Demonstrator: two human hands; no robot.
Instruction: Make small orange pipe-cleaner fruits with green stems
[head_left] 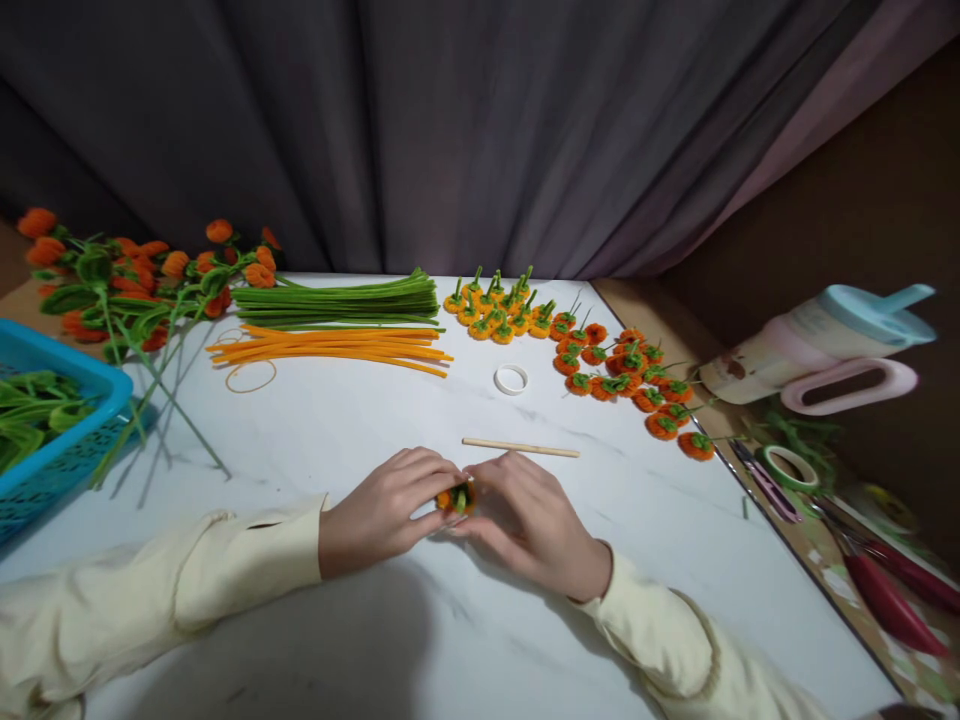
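A small orange pipe-cleaner pumpkin [457, 498] with a green stem sits between my two hands, partly hidden by the fingers. My left hand [384, 508] pinches its left side. From the other side, the fingertips and thumb of my right hand [536, 525] close on it. Just beyond the hands lies a thin wooden stick [520, 447], and farther back a white ring [511, 379], perhaps a roll of tape. Bundles of green pipe cleaners [337, 302] and orange pipe cleaners [337, 348] lie at the back left.
Rows of yellow-orange pumpkins [491, 315] and darker orange ones [619, 365] stand at the back right. Orange flowers [142, 270] and a blue basket [67, 440] occupy the left. A tumbler [810, 340], green tape [787, 468] and red-handled pliers [892, 600] sit along the right.
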